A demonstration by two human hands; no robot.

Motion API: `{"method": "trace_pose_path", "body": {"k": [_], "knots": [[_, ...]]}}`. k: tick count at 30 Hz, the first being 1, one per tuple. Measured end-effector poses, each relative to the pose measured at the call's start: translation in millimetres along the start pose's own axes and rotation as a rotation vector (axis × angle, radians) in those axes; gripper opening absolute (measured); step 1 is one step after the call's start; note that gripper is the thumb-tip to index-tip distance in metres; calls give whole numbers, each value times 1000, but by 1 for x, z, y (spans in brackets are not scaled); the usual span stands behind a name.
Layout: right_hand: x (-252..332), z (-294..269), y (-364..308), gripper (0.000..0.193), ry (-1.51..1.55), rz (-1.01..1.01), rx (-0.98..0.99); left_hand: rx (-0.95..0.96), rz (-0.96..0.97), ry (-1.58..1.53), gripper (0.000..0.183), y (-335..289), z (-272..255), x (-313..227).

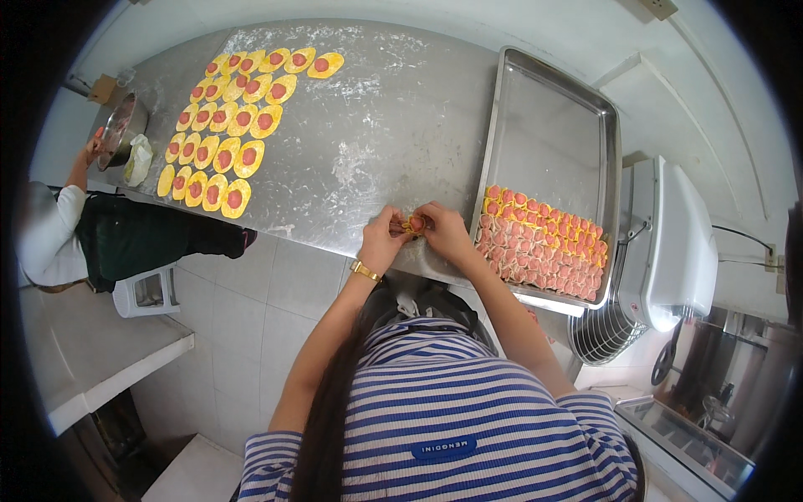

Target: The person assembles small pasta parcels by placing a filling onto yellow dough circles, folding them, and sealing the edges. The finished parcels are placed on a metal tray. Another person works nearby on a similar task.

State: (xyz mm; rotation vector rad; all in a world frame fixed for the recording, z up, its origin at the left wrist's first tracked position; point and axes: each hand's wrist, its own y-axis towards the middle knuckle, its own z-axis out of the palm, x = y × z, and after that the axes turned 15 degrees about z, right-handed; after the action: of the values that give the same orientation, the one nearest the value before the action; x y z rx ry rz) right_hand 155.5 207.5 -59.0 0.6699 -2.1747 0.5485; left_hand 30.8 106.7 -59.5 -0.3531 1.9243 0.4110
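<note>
Between my fingers, just over the near edge of the steel table, is a small yellow dumpling (416, 224) with pink filling showing at its top. My left hand (386, 238) pinches it from the left, and my right hand (446, 230) closes on its other side. To the right, a metal tray (548, 125) holds tight rows of shaped dumplings (544, 243), yellow-edged ones farther back and paler ones nearer. At the far left of the table lie rows of flat yellow wrappers (242, 117), most with a ball of pink filling.
The steel table (393, 109) is dusted with flour. At left, a co-worker (109, 222) reaches toward a metal bowl (125, 125) beside a pale bag (138, 161). A white mixer (669, 243) with a wire guard stands right of the tray.
</note>
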Motion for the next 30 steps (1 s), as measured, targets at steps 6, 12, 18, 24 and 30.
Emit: {"method": "trace_pose_path", "body": {"k": [6, 12, 18, 24, 30], "knots": [[0, -2, -5, 28, -163, 20, -3, 150, 19, 106, 31, 1, -4, -8], [0, -6, -12, 26, -111, -10, -5, 258, 52, 81, 30, -1, -4, 11], [1, -4, -14, 26, -108, -15, -90, 290, 76, 218, 23, 8, -1, 3], [3, -1, -19, 26, -104, 50, -102, 276, 130, 261, 23, 9, 4, 8], [6, -5, -16, 28, -61, -31, -68, 212, 134, 159, 27, 9, 2, 5]]}}
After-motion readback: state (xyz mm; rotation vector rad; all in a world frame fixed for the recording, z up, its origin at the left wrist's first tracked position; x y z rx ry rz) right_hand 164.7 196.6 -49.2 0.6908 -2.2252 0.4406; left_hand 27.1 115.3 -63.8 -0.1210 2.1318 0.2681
